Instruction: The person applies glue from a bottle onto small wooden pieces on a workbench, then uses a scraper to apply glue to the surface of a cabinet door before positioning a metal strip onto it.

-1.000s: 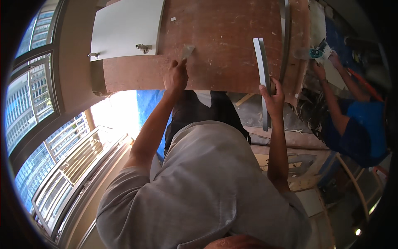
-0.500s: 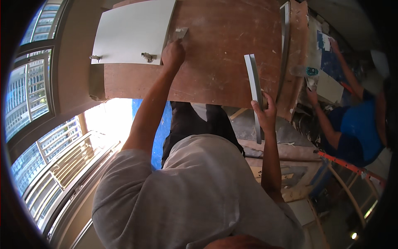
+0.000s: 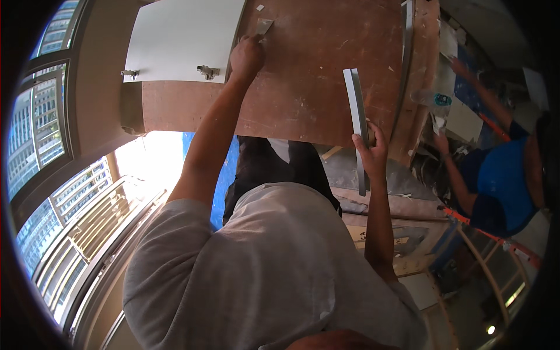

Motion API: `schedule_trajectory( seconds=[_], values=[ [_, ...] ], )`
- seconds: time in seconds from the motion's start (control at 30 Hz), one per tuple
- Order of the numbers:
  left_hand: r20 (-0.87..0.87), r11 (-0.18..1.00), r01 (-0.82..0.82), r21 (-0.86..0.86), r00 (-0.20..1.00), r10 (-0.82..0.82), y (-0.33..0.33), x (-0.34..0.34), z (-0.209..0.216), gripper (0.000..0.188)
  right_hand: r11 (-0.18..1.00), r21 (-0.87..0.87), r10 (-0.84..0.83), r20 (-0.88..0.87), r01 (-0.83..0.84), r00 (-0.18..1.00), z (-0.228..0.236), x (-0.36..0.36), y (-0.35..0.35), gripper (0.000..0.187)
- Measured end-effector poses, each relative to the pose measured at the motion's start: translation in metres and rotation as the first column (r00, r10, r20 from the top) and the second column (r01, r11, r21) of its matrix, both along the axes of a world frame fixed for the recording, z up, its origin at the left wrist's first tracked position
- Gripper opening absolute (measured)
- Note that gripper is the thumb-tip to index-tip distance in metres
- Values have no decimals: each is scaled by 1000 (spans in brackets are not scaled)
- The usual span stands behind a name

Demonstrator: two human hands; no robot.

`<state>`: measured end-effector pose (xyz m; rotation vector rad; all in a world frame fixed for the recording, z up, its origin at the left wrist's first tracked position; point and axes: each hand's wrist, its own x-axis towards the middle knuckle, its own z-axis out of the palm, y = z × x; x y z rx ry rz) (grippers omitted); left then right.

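My left hand is closed round a small flat scraper, its metal blade pointing away from me over the reddish-brown board. A small white chip lies on the board just past the blade. To the left of that hand is a white cabinet door with two metal hinges along its near edge. At the board's near right edge, my right hand grips a long, slim metal profile strip, pale on one face and grey on the other, which stands tilted up across the edge.
Another metal strip lies along the board's right side. Farther right are a clear bottle and a co-worker in blue, whose hands are over another work surface. An orange ladder rail runs behind. Windows line the left.
The scraper and my left hand have moved slightly away from me. The white chip, earlier at the blade, now lies beyond it. My right hand still grips the metal strip.
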<state>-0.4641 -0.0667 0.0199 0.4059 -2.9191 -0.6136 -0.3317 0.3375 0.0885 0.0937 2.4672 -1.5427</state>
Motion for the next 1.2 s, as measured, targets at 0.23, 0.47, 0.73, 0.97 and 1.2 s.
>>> schedule_trajectory(
  seconds=[0.23, 0.47, 0.73, 0.97, 1.2],
  values=[
    [263, 999, -41, -3, 964, 40, 19, 54, 31, 31, 999, 11, -38, -6, 38, 999, -5, 3, 0, 56],
    [280, 995, 92, 49, 955, -102, -12, 74, 24, 32, 997, -54, -55, 23, 56, 998, -14, 2, 0, 54],
    [349, 993, 116, 9, 930, -112, -18, 52, 43, 32, 995, -72, -66, 75, 71, 995, -16, 6, -16, 54],
    [277, 984, 180, 14, 944, -176, -34, 42, 33, 29, 999, -2, -37, -56, 37, 998, -24, 10, -33, 50],
    [280, 982, 181, 63, 941, -191, -39, 32, 36, 31, 995, 39, -96, -23, 97, 995, -19, 22, -50, 49]
  ],
)
